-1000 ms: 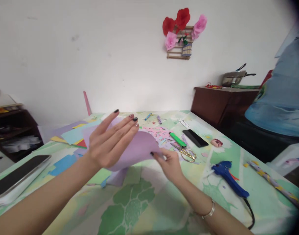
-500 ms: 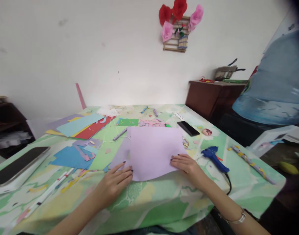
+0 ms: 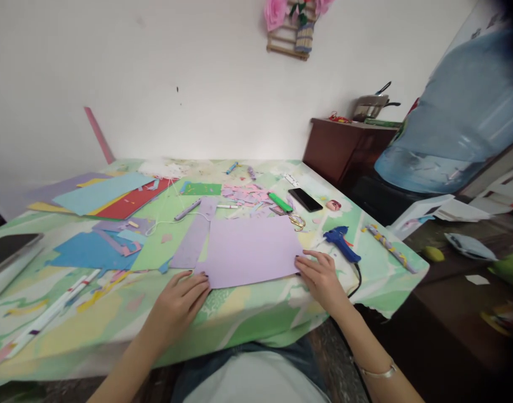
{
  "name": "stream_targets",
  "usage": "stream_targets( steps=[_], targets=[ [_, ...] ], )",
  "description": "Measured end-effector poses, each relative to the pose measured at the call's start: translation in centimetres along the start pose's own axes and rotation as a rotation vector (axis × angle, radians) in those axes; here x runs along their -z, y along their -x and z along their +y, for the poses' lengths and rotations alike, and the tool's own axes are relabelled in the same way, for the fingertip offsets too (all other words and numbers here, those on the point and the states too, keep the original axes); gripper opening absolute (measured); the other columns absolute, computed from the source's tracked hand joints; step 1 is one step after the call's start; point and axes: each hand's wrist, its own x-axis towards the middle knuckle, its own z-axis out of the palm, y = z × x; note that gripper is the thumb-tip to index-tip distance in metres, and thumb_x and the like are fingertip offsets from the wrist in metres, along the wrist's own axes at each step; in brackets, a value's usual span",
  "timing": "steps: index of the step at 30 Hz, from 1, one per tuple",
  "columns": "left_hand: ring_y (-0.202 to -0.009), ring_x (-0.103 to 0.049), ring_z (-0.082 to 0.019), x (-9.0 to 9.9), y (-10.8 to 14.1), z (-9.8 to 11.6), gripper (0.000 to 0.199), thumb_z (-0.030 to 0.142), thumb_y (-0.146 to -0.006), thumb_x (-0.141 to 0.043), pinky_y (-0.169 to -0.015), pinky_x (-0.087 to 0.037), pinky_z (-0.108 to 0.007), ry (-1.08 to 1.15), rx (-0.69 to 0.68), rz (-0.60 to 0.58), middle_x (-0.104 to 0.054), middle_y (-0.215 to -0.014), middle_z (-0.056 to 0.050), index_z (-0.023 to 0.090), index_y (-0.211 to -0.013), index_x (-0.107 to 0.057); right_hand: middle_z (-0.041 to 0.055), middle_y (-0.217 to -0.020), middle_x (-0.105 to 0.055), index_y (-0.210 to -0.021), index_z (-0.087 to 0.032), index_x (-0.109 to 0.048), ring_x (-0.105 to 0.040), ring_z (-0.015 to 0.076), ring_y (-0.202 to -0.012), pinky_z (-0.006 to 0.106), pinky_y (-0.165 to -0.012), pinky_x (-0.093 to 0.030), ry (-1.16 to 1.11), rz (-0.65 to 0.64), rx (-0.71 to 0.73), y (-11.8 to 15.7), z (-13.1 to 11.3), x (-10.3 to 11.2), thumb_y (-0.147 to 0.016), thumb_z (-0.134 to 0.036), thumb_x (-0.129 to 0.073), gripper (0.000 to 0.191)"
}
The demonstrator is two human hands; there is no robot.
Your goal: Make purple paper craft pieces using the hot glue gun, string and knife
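Note:
A plain lilac sheet of paper [image 3: 252,249] lies on the table in front of me, its near edge close to the table's edge. My left hand [image 3: 178,305] has its fingers curled at the sheet's near left corner, pinching it there. At the right edge, my right hand [image 3: 321,274] grips the paper, with its thumb out of sight. A narrower purple strip [image 3: 193,240] lies just left of the sheet. Beyond its far edge are a green cutter [image 3: 280,202] and gold-handled scissors [image 3: 297,222].
A blue glue gun [image 3: 340,242] with a cord lies to the right, near a black phone [image 3: 305,199] and a decorated stick [image 3: 388,247]. On the left are coloured sheets [image 3: 100,193], blue pieces [image 3: 92,252] and a white pen [image 3: 55,313]. Pink scraps [image 3: 245,194] lie farther back.
The sheet has come down flatter, with its near edge straighter, uncovering the green cutter and scissors behind it. Both hands stay at its sides. The camera view has shifted right and down.

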Motion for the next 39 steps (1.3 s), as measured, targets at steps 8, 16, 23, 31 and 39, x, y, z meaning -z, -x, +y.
stream_targets(
  steps=[8,16,23,31,39],
  targets=[
    [-0.080,-0.062,-0.019,-0.6,-2.0,2.0,0.017,0.015,-0.089,-0.046,-0.097,-0.034,-0.053,-0.151,0.074,-0.103,-0.069,-0.088,-0.006,0.017,-0.093,-0.063,0.0052,-0.095,-0.071,-0.093,-0.023,-0.068,-0.052,0.0239,-0.101,0.044,-0.087,-0.037,-0.186,-0.020,0.008,-2.0,-4.6,-1.7,-0.088,-0.016,-0.051,0.019],
    [-0.078,-0.052,-0.022,-3.1,-5.0,5.6,0.020,0.010,-0.088,-0.040,-0.070,-0.045,-0.036,-0.002,0.111,-0.325,-0.060,-0.085,-0.010,0.014,-0.086,-0.060,0.0081,-0.087,-0.063,-0.091,-0.016,-0.062,-0.049,0.0205,-0.086,0.035,-0.076,-0.044,-0.285,-0.194,0.082,-4.2,-8.8,-3.3,-0.088,-0.008,-0.045,0.019],
    [-0.077,-0.049,-0.021,-3.5,-5.0,5.6,0.022,0.010,-0.090,-0.036,-0.070,-0.044,-0.034,0.117,0.261,-0.301,-0.055,-0.079,-0.007,0.015,-0.079,-0.055,0.0043,-0.081,-0.058,-0.084,-0.017,-0.059,-0.051,0.0174,-0.082,0.029,-0.074,-0.044,-0.417,-0.266,0.053,-5.5,-8.6,-3.0,-0.084,-0.005,-0.049,0.016],
    [-0.073,-0.045,-0.022,-3.5,-4.6,4.2,0.027,0.001,-0.083,-0.032,-0.067,-0.040,-0.035,0.057,0.262,-0.410,-0.053,-0.077,-0.008,0.016,-0.076,-0.053,0.0053,-0.085,-0.058,-0.084,-0.016,-0.056,-0.049,0.0177,-0.081,0.030,-0.073,-0.042,-0.263,-0.424,0.202,-6.4,-7.0,-2.1,-0.085,-0.010,-0.052,0.007],
    [-0.071,-0.043,-0.022,-2.8,-3.1,2.7,0.027,-0.002,-0.080,-0.033,-0.065,-0.035,-0.035,-0.109,0.213,-0.447,-0.055,-0.078,-0.008,0.015,-0.077,-0.055,0.0052,-0.082,-0.057,-0.080,-0.016,-0.054,-0.049,0.0175,-0.080,0.030,-0.071,-0.041,-0.251,-0.473,0.166,-5.9,-4.8,0.2,-0.086,-0.011,-0.052,0.008]
  ],
)
